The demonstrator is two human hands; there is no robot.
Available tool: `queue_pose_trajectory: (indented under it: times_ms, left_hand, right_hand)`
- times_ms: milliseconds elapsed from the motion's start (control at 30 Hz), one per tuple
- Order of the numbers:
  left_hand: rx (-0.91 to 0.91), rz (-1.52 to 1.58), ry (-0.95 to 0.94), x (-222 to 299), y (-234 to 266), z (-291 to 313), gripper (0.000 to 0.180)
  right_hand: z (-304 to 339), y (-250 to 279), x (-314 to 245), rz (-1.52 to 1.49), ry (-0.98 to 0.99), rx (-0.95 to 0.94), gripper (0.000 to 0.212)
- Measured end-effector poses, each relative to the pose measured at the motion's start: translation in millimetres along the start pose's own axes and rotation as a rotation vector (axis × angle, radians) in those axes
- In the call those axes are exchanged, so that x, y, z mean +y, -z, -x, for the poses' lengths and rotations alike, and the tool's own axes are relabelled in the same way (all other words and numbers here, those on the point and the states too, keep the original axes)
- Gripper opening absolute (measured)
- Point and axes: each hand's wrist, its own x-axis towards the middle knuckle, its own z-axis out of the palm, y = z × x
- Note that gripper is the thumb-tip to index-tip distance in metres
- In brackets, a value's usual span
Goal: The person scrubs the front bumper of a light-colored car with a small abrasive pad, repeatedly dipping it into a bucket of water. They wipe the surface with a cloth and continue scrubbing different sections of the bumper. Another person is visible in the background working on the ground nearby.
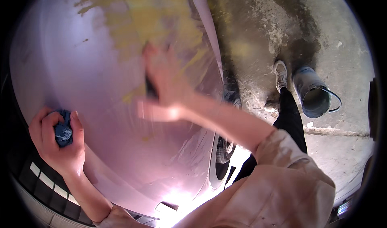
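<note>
My left hand (60,141) curls around a crumpled blue cloth (63,132) at the left edge of a pale mauve car panel (133,155). Reaching across the middle of the panel, my right hand (163,87) is smeared by motion. A dark pad (151,89) shows between its thumb and fingers, pressed to the surface; the rest of it is hidden under the palm. Yellowish patches (149,14) with ragged edges cover the far part of the panel, beyond my right hand. Around both hands the surface looks wet and shiny.
A dark bucket (312,81) with a raised handle and greyish liquid stands on the stained concrete floor (342,42) to the right. Near it is a leg ending in a light shoe (281,75). A car wheel (223,150) sits below the panel's right edge.
</note>
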Motion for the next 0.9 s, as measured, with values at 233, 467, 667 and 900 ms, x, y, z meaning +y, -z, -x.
queue_pose_trajectory:
  times_ms: [233, 467, 667, 900]
  left_hand:
    - [-0.019, -0.006, -0.020, 1.9, 3.0, -7.4, 0.025]
    - [-0.048, 0.048, -0.019, 0.6, 3.3, -4.6, 0.023]
    - [-0.125, 0.013, -0.011, 5.6, 6.9, -8.6, 0.023]
    - [-0.129, 0.027, -0.012, 2.4, 1.3, -1.8, 0.024]
  right_hand:
    - [66.3, -22.6, -41.2, 0.035, 0.059, -0.055, 0.118]
    - [-47.6, 19.2, 37.2, 0.043, -0.200, 0.183, 0.113]
    - [55.0, -25.3, -28.5, -0.056, 0.188, -0.044, 0.113]
    - [-83.3, 22.6, 81.0, -0.073, -0.302, 0.247, 0.113]
